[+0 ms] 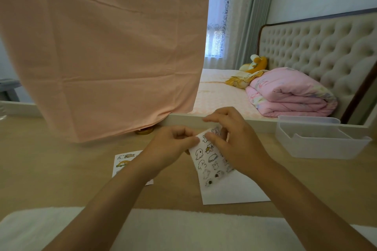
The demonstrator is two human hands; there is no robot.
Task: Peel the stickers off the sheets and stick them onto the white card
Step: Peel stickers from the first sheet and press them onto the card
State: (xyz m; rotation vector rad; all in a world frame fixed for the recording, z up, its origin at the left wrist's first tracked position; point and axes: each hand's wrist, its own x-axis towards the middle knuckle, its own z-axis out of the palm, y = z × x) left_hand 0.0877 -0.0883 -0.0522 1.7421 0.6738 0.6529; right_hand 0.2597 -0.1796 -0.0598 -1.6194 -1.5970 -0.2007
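Left grip (pixel 169 146), right grip (pixel 230 140) pinch sticker sheet (pixel 208 161) over white card (pixel 234 191).

Soft daylight from the window (pixel 217 26); wide-angle edges bend.

no legible text, numbers or brand marks anywhere in view. held sticker sheet (pixel 210 161) carries only small cartoon figures; second sticker sheet (pixel 124 161), lying flat, likewise drawings only, details too small to resolve.
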